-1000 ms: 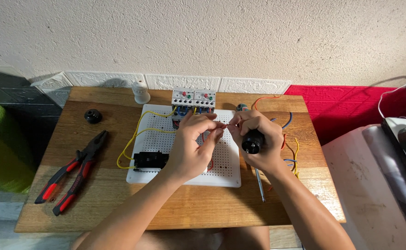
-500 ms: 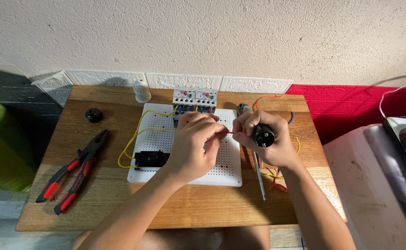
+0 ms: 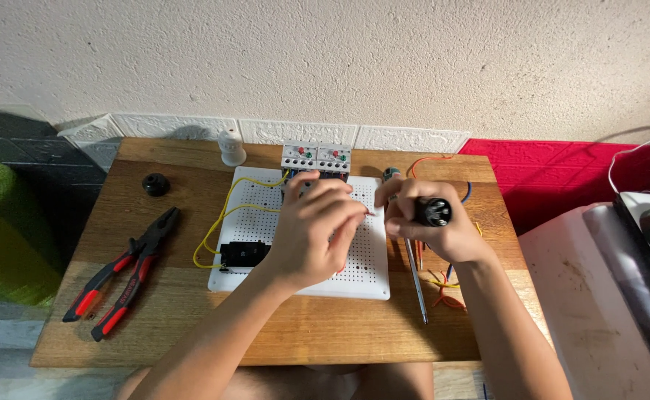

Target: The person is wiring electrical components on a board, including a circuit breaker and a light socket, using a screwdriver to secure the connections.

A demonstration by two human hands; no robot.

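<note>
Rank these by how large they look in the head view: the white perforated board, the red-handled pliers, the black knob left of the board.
1. White perforated board
2. Red-handled pliers
3. Black knob

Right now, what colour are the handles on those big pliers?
The pliers have red and black handles, lying left of the white perforated board. The head view shows them best.

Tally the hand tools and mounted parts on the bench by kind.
Pliers, red and black handles: 1
Screwdrivers lying on the table: 1
White perforated boards: 1
Grey modules at the board's far edge: 2
Black blocks on the board: 1
Round black parts in the right hand: 1
Total: 7
</note>
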